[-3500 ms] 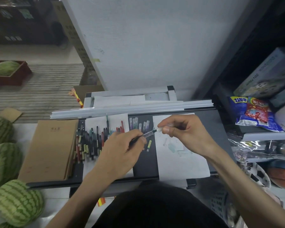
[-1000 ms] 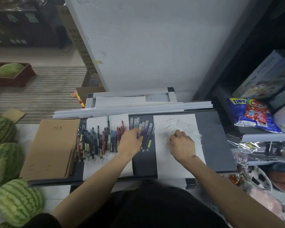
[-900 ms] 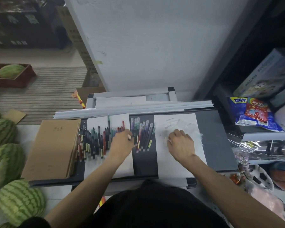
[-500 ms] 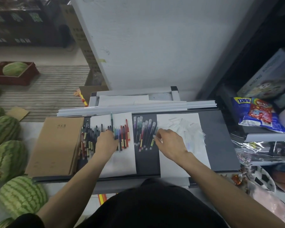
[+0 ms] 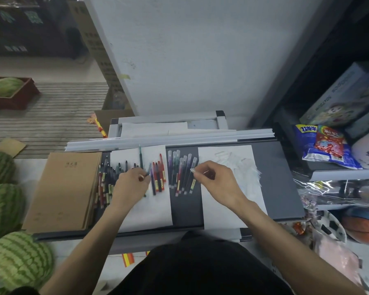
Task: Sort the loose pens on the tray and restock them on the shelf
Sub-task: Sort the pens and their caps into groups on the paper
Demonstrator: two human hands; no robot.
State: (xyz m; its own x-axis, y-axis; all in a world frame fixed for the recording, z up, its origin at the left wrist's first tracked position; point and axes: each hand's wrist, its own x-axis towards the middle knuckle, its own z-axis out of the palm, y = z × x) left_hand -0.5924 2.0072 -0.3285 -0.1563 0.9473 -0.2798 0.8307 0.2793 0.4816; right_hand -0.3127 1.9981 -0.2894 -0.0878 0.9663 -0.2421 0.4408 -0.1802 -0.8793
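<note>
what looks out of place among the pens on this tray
One green pen on the left white sheet sticks out past the row of pens toward the back, out of line. Nothing looks spilled or broken.

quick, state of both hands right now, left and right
Left hand: pinching a dark pen.
Right hand: fingers curled beside the clear-capped pens; cannot tell if holding anything.

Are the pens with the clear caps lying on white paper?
No, the clear-capped pens lie on the bare dark grey tray, between two white paper sheets.
</note>
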